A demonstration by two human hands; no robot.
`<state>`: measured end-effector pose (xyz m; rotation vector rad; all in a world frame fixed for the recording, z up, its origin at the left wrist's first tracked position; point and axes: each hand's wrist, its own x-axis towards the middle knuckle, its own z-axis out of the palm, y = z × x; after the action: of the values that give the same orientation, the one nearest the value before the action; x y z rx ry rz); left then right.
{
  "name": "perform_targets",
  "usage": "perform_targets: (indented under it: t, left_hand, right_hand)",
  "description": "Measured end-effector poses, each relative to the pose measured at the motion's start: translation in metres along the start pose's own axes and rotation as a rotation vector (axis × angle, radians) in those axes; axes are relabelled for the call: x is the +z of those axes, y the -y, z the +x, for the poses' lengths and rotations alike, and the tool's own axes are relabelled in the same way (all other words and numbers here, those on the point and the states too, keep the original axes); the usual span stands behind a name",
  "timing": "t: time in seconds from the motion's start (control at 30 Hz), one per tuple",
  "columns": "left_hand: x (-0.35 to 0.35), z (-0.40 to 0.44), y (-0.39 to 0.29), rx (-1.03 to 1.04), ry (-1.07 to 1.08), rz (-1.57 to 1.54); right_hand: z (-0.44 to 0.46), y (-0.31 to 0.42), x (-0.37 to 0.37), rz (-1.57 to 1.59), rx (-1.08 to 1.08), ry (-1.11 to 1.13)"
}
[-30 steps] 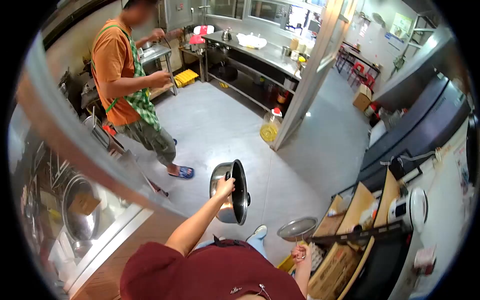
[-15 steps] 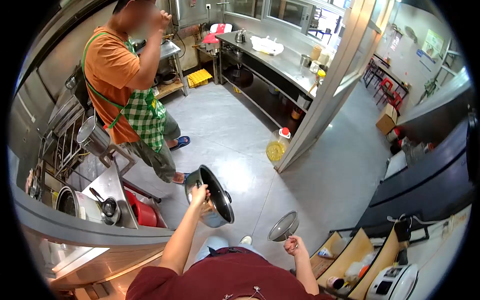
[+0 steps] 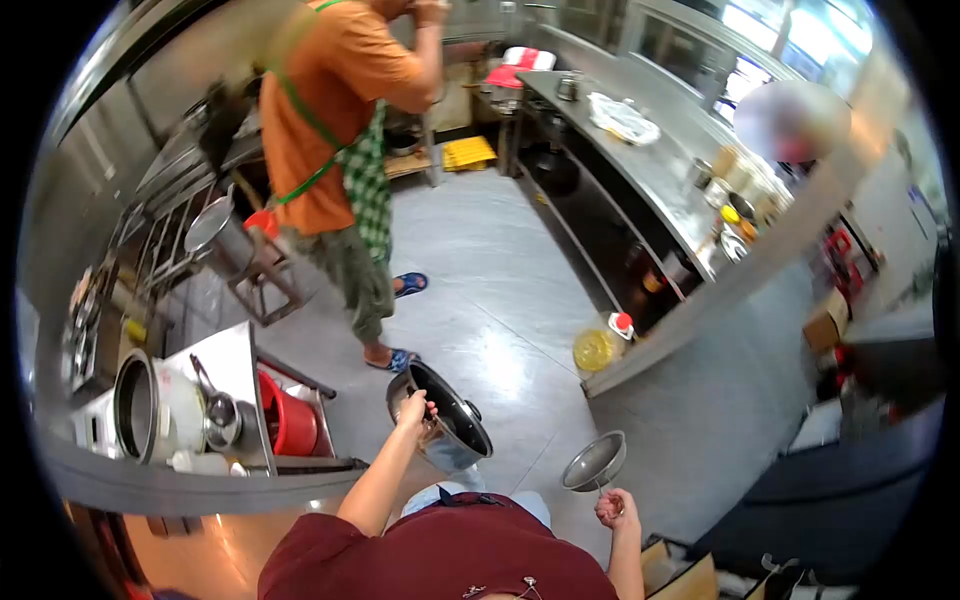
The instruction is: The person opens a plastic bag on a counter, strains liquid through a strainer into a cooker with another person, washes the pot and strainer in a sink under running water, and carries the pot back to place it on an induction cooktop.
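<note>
- Pot point(image 3: 447, 412) is gripped at one side by the left hand point(image 3: 414, 412); tilted rightward, above floor point(image 3: 480, 290).
- Strainer point(image 3: 595, 463), clasped by its handle in the right hand point(image 3: 618, 509), is extended forward of the fingers, apart from pot.

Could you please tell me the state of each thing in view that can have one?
Large pot: uncovered, tilted, gripped by the left hand.
Strainer: held in the right hand, off the floor.
Plastic jug: red-capped, standing on the floor, yellow liquid inside.
Tall metal pot: set on a stool; whether lidded, unclear.
</note>
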<state>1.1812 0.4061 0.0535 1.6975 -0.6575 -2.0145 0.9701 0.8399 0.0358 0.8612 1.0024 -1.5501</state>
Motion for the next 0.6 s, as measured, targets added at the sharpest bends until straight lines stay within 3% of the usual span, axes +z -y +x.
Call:
perform_targets:
  t: [0.03, 0.17, 0.27, 0.5, 0.57, 0.6]
  left_hand:
    - [0.003, -0.002, -0.004, -0.041, -0.035, -0.076]
    - [0.002, 0.026, -0.010, 0.113, -0.106, -0.055]
    - [0.001, 0.035, -0.024, 0.177, -0.204, -0.122]
    - [0.005, 0.018, -0.057, 0.293, -0.390, -0.181]
    - [0.007, 0.007, -0.071, 0.368, -0.428, -0.179]
    - [0.004, 0.010, -0.074, 0.408, -0.434, -0.194]
  right_hand:
    - [0.009, 0.007, 0.000, -0.060, -0.010, -0.006]
    - [0.040, 0.039, 0.029, -0.206, -0.036, -0.007]
    - [0.069, 0.073, 0.039, -0.191, 0.163, -0.062]
    - [0.099, 0.117, 0.103, -0.528, 0.258, 0.054]
    - [0.096, 0.133, 0.105, -0.593, 0.184, 0.452]
    - [0.112, 0.141, 0.105, -0.624, 0.190, 0.514]
